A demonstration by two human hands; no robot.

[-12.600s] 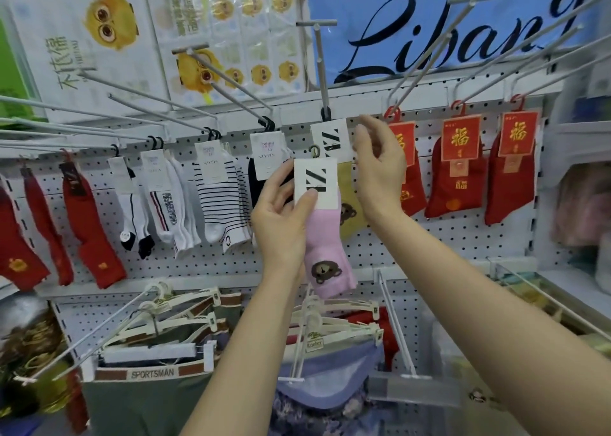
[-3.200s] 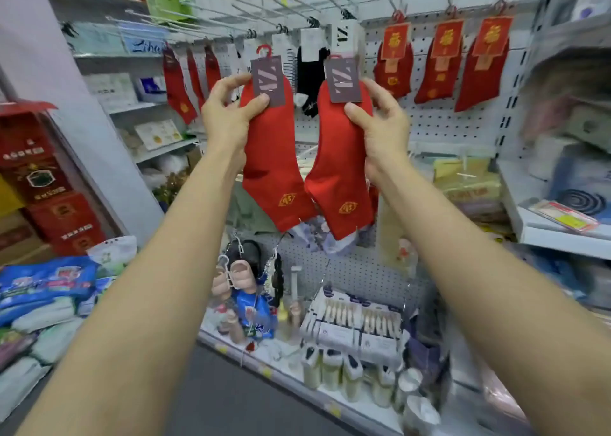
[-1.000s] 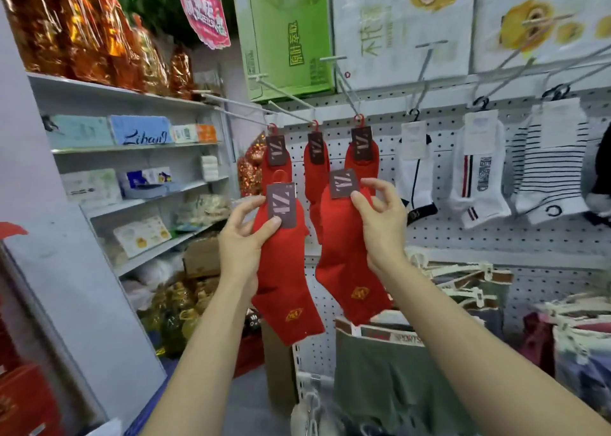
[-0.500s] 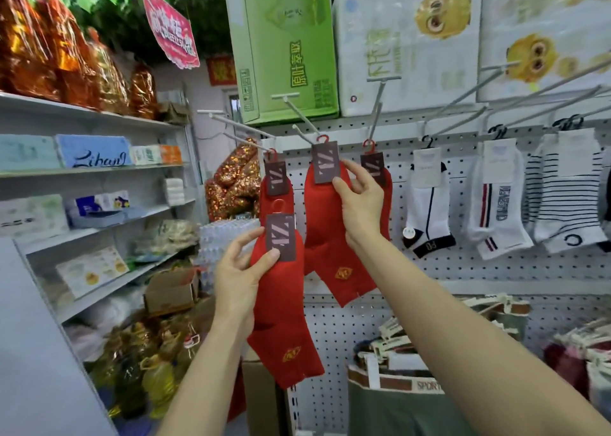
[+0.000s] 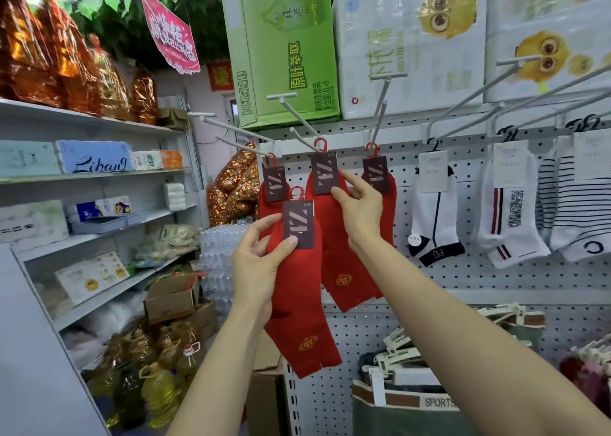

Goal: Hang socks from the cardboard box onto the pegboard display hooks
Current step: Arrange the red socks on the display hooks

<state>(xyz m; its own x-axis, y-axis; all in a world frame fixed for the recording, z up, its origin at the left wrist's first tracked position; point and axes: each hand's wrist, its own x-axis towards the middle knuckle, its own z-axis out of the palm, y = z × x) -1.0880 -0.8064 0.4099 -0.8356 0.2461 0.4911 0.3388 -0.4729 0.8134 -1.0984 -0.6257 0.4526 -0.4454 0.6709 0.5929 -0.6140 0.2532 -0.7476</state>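
Note:
My left hand (image 5: pixel 258 263) grips a red sock pair (image 5: pixel 297 303) by its dark label card, held below and in front of the hooks. My right hand (image 5: pixel 358 207) pinches a second red sock pair (image 5: pixel 344 270) at its dark card; its red hanger loop (image 5: pixel 320 144) sits on a white hook (image 5: pixel 297 121) of the pegboard (image 5: pixel 463 280). Two more red pairs hang on neighbouring hooks, one on the left (image 5: pixel 264 201) and one on the right (image 5: pixel 385 191). No cardboard box holding socks shows in this view.
White and striped socks (image 5: pixel 509 217) hang to the right on long white hooks. Green (image 5: pixel 284 49) and white cartons sit above the pegboard. Grey shelves (image 5: pixel 92 178) with goods stand at the left, oil bottles (image 5: pixel 155 382) on the floor, hangered underwear (image 5: pixel 413 399) below.
My right hand has brought its red pair up so that the loop is on the hook. My left hand has stayed lower with its pair. The view has shifted slightly.

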